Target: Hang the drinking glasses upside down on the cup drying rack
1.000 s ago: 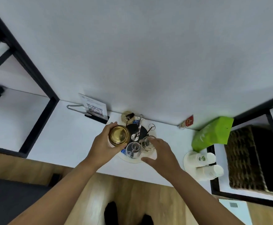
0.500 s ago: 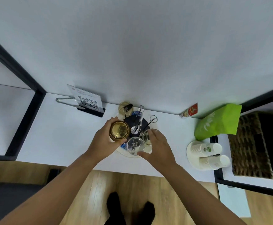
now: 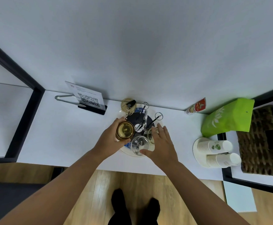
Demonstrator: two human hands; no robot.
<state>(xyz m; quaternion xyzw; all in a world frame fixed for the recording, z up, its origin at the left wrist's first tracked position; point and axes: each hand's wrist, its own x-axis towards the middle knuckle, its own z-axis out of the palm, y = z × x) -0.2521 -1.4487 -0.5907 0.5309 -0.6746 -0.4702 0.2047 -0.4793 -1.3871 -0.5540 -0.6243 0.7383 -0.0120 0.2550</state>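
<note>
Now the left hand [image 3: 111, 135] grips an amber glass [image 3: 125, 131] beside the rack [image 3: 141, 122]; the right hand [image 3: 161, 143], fingers spread and holding nothing, touches a clear glass [image 3: 139, 144].

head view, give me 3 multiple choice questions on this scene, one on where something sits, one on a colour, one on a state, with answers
1. Where do the stacks of paper cups lie?
A. Left of the QR sign
B. Right of the drying rack, below the green bag
C. On the floor

2. What colour is the glass that the left hand holds?
A. Amber
B. Blue
C. Red

3. What is the state of the right hand?
A. Closed in a fist around a paper cup
B. Open, fingers spread, beside the clear glass on the rack
C. Resting on the woven basket

Answers:
1 B: the stacks lie on their sides on a white plate, right of the rack and under the green bag.
2 A: it shows golden amber from above.
3 B: the fingers are spread, the thumb at the clear glass, gripping nothing visibly.
</note>
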